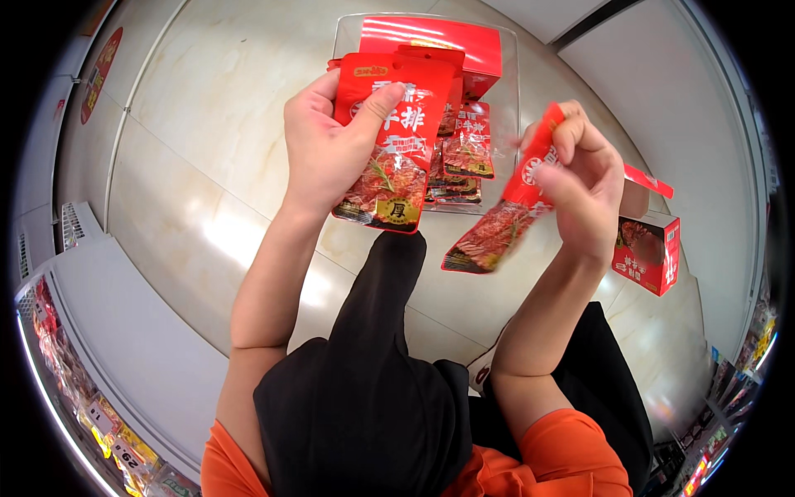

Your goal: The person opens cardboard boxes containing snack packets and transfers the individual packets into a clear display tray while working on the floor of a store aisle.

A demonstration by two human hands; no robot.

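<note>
My left hand (327, 141) is closed on a small stack of red snack pouches (406, 166), the thumb lying across the front one. That front pouch has a picture of meat on its lower half. In my right hand (584, 170) is a single red snack pouch (505, 219), tilted and pinched near its top end; it is slightly blurred. Beyond the hands, a clear plastic bin (509, 99) on the floor holds more red pouches (469, 149) and a red carton (431, 37).
To the right, an opened red carton (650, 257) stands on the tiled floor (190, 157). A shelf with packaged goods (79, 389) runs along the left, and more goods (720, 414) line the lower right. My black-clad knee (381, 290) rises between my arms.
</note>
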